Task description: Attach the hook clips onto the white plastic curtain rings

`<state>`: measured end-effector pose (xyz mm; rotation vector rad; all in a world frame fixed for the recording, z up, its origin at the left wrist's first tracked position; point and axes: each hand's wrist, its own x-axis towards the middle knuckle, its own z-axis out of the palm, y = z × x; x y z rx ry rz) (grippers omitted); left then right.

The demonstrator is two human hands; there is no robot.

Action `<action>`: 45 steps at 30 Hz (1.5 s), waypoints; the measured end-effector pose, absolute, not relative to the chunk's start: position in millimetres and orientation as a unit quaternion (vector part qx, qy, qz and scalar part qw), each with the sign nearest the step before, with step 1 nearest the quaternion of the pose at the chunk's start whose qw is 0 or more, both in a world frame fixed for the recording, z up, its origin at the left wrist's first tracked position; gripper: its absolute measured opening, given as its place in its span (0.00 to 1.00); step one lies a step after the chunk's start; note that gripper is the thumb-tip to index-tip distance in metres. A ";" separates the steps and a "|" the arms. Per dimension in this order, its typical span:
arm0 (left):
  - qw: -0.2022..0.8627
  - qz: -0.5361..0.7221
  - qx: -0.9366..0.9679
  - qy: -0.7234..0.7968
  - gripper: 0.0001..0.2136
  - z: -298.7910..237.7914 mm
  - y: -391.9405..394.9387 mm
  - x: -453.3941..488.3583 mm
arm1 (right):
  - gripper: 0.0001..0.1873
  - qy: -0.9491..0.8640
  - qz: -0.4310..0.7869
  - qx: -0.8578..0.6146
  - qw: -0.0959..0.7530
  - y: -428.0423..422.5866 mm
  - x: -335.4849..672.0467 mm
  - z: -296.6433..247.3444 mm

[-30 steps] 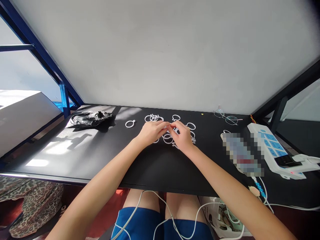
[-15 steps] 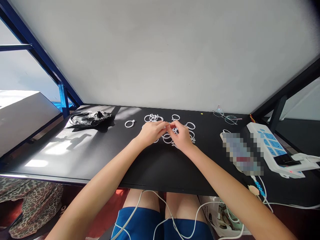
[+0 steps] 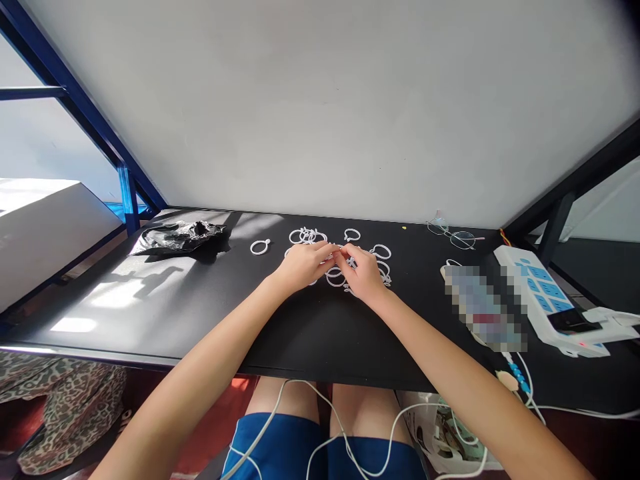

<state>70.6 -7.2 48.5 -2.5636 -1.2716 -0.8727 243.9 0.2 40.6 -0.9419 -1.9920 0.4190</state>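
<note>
My left hand [image 3: 305, 265] and my right hand [image 3: 363, 270] meet fingertip to fingertip above the middle of the black table. Both are closed in a pinch on a small white curtain ring [image 3: 339, 247], of which only a sliver shows between the fingers. Similar white rings with small eyelets lie around them. A bunch of rings [image 3: 306, 236] is behind my left hand, and one ring [image 3: 353, 235] sits behind my right hand. Others [image 3: 381, 252] lie to the right and partly beneath my hands. A single ring [image 3: 259, 247] lies apart on the left.
A crumpled black plastic bag [image 3: 177, 239] lies at the left. On the right are eyeglasses [image 3: 463, 240], a blurred-out phone [image 3: 483, 308] on a cable, and a white power strip [image 3: 540, 287] with a charger. White cables [image 3: 395, 427] hang across my lap.
My fingertips have shifted very slightly while staying together, with the right fingers a little lower. The rings on the table have not moved.
</note>
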 end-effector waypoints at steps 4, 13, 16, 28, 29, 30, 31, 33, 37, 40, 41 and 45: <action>0.079 -0.307 -0.840 -0.440 0.11 51.4 -8.4 72.2 | 0.15 -0.790 0.158 -0.381 0.454 -1.7 243.0 42.5; 0.056 -0.325 -0.842 -0.427 0.09 57.0 -10.3 71.7 | 0.13 -0.823 0.140 -0.333 0.438 -7.6 239.0 43.0; 0.052 -0.290 -0.853 -0.431 0.05 56.8 -10.2 72.4 | 0.12 -0.832 0.140 -0.315 0.434 -8.6 238.5 42.7; 0.014 -0.217 -0.845 -0.489 0.03 58.2 -10.6 73.1 | 0.09 -0.832 0.169 -0.307 0.430 -9.9 238.2 43.8; 0.014 -0.217 -0.845 -0.488 0.04 58.2 -10.5 73.1 | 0.09 -0.832 0.169 -0.306 0.430 -10.0 238.0 43.9; 0.014 -0.217 -0.846 -0.487 0.04 58.1 -10.4 73.1 | 0.09 -0.833 0.170 -0.306 0.429 -10.1 237.8 43.9; 0.013 -0.219 -0.847 -0.484 0.04 58.0 -10.4 73.1 | 0.09 -0.833 0.171 -0.305 0.429 -10.2 237.6 43.8; 0.011 -0.221 -0.850 -0.478 0.04 57.4 -10.4 72.8 | 0.09 -0.832 0.174 -0.305 0.429 -10.1 237.5 43.2; 0.011 -0.223 -0.856 -0.466 0.03 55.9 -10.2 72.3 | 0.10 -0.832 0.180 -0.307 0.426 -9.7 237.9 41.3; 0.012 -0.222 -0.859 -0.461 0.03 55.8 -10.0 72.1 | 0.10 -0.832 0.184 -0.311 0.420 -9.7 238.1 40.8; 0.012 -0.220 -0.860 -0.460 0.03 56.0 -10.1 72.1 | 0.10 -0.833 0.185 -0.312 0.418 -9.7 238.0 40.9; 0.011 -0.215 -0.862 -0.459 0.04 56.9 -10.7 72.2 | 0.11 -0.832 0.188 -0.315 0.415 -10.0 237.8 41.6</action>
